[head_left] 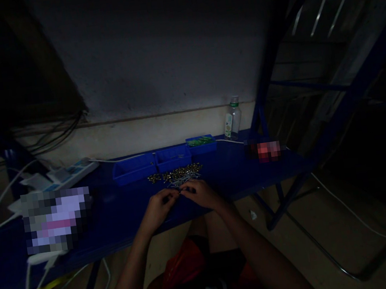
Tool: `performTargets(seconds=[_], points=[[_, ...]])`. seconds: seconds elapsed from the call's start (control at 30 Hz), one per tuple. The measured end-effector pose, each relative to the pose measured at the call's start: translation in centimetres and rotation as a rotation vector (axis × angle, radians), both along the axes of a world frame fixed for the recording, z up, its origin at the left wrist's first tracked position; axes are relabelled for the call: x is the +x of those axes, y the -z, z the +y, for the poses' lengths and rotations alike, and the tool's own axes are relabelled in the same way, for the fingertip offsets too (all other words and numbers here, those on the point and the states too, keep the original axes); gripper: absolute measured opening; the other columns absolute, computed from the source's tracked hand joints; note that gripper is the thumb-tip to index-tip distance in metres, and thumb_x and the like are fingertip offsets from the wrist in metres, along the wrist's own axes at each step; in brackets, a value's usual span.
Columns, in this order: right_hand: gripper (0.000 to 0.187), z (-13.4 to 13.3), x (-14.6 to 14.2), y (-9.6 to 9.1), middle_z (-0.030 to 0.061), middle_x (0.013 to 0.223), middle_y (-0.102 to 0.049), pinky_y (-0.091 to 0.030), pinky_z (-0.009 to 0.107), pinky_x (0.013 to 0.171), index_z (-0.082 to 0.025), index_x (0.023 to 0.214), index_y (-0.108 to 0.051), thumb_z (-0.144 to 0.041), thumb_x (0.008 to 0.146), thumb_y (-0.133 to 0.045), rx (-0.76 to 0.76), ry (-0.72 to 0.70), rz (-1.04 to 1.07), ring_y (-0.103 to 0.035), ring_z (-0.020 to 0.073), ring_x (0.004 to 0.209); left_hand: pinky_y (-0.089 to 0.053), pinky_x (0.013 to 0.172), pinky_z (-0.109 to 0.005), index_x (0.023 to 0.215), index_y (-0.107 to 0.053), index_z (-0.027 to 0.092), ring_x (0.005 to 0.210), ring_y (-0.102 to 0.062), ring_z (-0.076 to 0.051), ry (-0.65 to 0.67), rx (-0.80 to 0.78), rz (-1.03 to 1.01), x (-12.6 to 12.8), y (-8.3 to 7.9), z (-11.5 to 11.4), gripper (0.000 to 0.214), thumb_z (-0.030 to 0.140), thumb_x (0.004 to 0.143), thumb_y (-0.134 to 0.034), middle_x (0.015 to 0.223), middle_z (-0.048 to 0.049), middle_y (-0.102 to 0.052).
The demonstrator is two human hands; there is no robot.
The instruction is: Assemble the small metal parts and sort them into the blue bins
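Observation:
Both my hands rest together at the front of a dark blue table (117, 216). My left hand (160, 206) and my right hand (199, 194) have their fingers curled and pinched toward each other, fingertips nearly touching. What they hold is too small and dim to name. Just beyond them lies a pile of several small brass-coloured metal parts (177, 172) mixed with thin silvery pins. Behind the pile stand two empty-looking blue trays (134, 169) (173, 157) and a third blue tray with green pieces (201, 142).
A clear plastic bottle (232, 119) stands at the back right by a blue post. A white power strip (70, 174) with cables lies at the left. A blurred-out object (55, 219) sits front left, another (268, 150) right. A wall rises behind; my red shorts show below.

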State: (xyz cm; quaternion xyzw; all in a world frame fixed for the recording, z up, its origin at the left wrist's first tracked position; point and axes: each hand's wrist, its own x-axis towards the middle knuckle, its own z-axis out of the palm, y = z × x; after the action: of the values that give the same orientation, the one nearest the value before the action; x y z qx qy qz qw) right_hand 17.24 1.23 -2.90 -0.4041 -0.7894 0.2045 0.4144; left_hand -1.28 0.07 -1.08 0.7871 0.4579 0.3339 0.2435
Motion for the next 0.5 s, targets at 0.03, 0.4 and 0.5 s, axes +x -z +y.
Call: performTargets(seconds=[0.03,0.4,0.5], points=[[0.018,-0.03,-0.01,-0.01,0.0016,0.087,-0.063,-0.042,0.022,0.070,-0.019,0.094,-0.064,-0.026,0.081,-0.053,-0.008,-0.011,-0.004,-0.056,0.0108,0.073,-0.045,0.075,-0.027,0.089,-0.066,0.017,0.080,-0.061,-0.019,0.003,-0.004,0.000,-0.01,-0.04,-0.03,0.029,0.039,0.079,-0.049,0.090,-0.0056,-0.067],[0.011,-0.24,-0.16,-0.04,0.0000,0.079,-0.062,-0.042,0.021,0.067,-0.020,0.086,-0.064,-0.020,0.077,-0.057,-0.041,0.011,-0.036,-0.055,0.0107,0.070,-0.045,0.074,-0.028,0.090,-0.066,0.017,0.079,-0.061,-0.019,-0.033,-0.007,0.000,0.02,0.10,0.12,0.031,0.041,0.079,-0.050,0.090,-0.0058,-0.068],[0.011,-0.21,-0.11,0.02,0.0004,0.080,-0.062,-0.042,0.022,0.069,-0.020,0.086,-0.063,-0.021,0.079,-0.055,-0.028,0.056,-0.019,-0.056,0.0113,0.071,-0.045,0.072,-0.027,0.093,-0.065,0.017,0.077,-0.062,-0.019,-0.072,0.000,0.003,0.02,0.08,0.16,0.032,0.041,0.079,-0.050,0.088,-0.0049,-0.068]])
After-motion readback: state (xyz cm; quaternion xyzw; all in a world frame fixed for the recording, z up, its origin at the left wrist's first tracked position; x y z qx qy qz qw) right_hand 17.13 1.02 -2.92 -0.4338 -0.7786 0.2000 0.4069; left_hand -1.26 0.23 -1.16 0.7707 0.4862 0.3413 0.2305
